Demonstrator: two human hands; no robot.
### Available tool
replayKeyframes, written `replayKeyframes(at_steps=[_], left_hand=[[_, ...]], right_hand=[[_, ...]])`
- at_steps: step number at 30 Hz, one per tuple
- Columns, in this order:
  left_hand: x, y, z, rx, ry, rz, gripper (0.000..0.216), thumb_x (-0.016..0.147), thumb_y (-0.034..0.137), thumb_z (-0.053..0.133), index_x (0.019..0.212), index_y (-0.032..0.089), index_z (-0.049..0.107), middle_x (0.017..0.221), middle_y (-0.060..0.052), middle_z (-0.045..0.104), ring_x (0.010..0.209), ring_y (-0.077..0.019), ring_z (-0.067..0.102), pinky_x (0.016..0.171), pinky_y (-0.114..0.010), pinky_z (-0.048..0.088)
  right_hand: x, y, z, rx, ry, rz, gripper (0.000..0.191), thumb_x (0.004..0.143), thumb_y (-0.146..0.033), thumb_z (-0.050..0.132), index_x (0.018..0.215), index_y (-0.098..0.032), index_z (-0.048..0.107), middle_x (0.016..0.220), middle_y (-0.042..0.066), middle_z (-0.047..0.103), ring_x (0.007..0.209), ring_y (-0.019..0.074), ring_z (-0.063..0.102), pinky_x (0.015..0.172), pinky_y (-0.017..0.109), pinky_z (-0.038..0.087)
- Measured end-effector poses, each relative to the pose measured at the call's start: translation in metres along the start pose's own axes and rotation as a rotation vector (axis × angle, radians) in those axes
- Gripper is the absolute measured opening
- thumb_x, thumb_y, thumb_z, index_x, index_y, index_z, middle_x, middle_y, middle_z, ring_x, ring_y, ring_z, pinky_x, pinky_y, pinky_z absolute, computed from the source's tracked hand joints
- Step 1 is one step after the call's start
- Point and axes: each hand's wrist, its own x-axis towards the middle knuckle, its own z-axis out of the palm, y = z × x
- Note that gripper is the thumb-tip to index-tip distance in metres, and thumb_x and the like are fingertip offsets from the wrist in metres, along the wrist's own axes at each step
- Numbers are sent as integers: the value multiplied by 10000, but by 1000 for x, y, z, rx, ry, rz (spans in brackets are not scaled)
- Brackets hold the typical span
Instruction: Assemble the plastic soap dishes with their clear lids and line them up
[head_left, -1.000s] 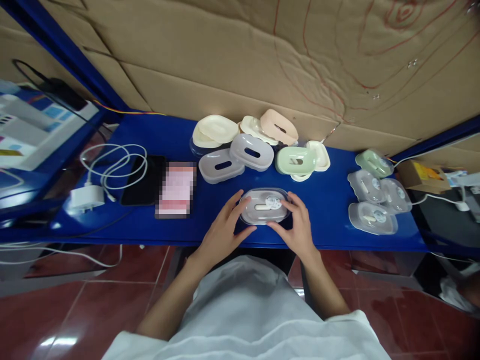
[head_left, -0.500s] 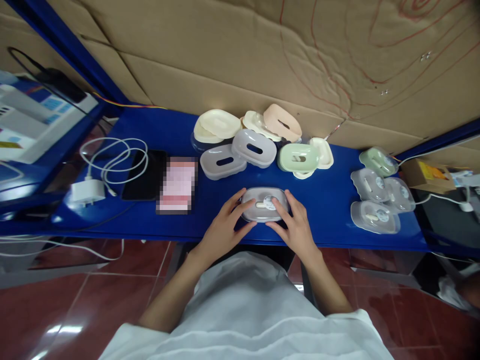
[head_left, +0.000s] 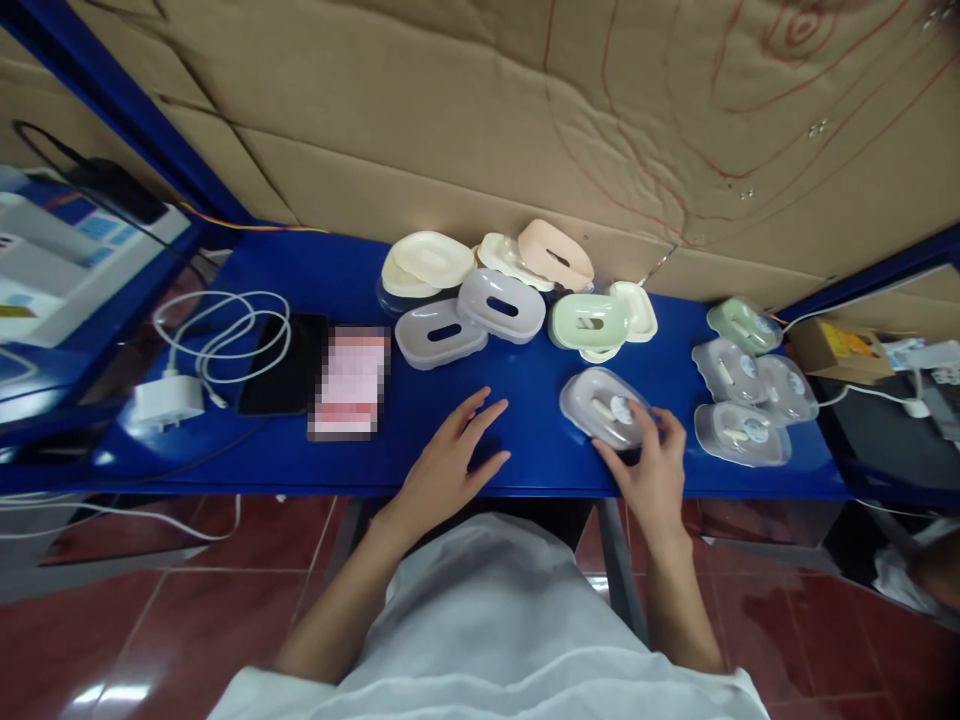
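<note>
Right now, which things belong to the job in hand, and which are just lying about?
Likely the job:
covered grey box in the right hand
slotted grey pieces
slotted green piece
four covered boxes

Likely lying about:
white charger
cable
black slab
pixelated screen

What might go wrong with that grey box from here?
Only the right hand holds the clear-covered grey box, at one end, so it might twist or slip. The front edge of the blue table is near; a slip could mean a fall. Other covered boxes, rightward, might get knocked.
</note>
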Motion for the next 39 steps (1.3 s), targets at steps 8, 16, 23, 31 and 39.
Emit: replayKeyframes(at_steps=[8, 16, 23, 31, 39], left_hand=[[0, -1, 6, 151, 5, 70, 455, 1094, 376, 584, 1539, 291, 554, 1682, -120, 464, 1540, -320, 496, 1253, -552, 475], [0, 1, 5, 177, 2, 77, 417, 1098, 371, 577, 1501, 264, 590, 1641, -128, 503, 1513, -315, 518, 1236, -550, 492], [2, 1, 4, 158, 9, 92, 399, 1089, 367, 589, 1474, 267, 621, 1617, -124, 533, 1491, -316, 539, 1227, -549, 497], [0, 3, 1, 90, 27, 92, 513, 1085, 334, 593, 1587, 310, 489, 1642, -115, 498, 1514, -303, 511, 1254, -532, 472], [2, 2, 2, 48, 36, 134, 897, 1020, 258, 673, 1737, 314, 137, 1785, -159, 294, 1650, -336, 331, 1307, -571, 385]], right_hand=[[32, 33, 14, -121, 150, 264, 885, 968, -671, 606, 1675, -194, 373, 1467, 270, 429, 1273, 491, 593, 939, 702, 580], [85, -3, 23, -150, 96, -7, 606, 1038, -470, 548, 1592, -229, 507, 1564, 242, 509, 1354, 459, 527, 1079, 723, 447], [111, -19, 45, -174, -143, -263, 475, 1060, -237, 510, 1532, -191, 547, 1570, 186, 593, 1454, 371, 504, 1212, 685, 280], [80, -26, 24, 55, -229, -397, 281, 1072, -360, 605, 1307, -234, 693, 1332, 126, 736, 1301, 332, 623, 1161, 569, 413], [30, -35, 19, 532, -205, -357, 248, 997, -477, 721, 1158, -290, 741, 1189, 93, 765, 1186, 298, 711, 1036, 510, 589]])
